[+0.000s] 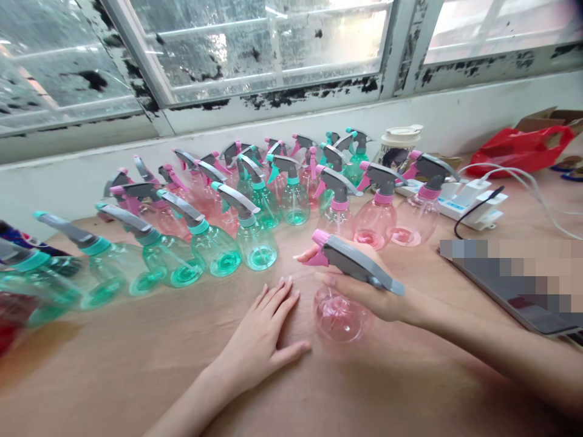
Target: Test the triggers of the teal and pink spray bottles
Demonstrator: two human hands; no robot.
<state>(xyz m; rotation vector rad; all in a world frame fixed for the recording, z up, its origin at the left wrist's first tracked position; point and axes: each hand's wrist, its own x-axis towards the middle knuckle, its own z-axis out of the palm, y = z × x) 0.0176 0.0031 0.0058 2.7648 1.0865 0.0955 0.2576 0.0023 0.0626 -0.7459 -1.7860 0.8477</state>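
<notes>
My right hand [364, 291] is wrapped around the neck of a pink spray bottle [337, 315] with a grey trigger head and pink nozzle, holding it upright on the wooden table [136, 364]. My left hand [262, 334] lies flat on the table just left of that bottle, fingers stretched out, holding nothing. Beyond both hands stand several finished spray bottles in rows: green ones [218, 252] at left and centre, pink ones [378, 221] behind and to the right.
A white power strip [469, 203] with cables sits at the right, beside a white lidded cup [401, 149]. A red plastic bag [519, 149] and cardboard box lie far right. A flat dark device [514, 294] rests near my right forearm. A window wall runs behind.
</notes>
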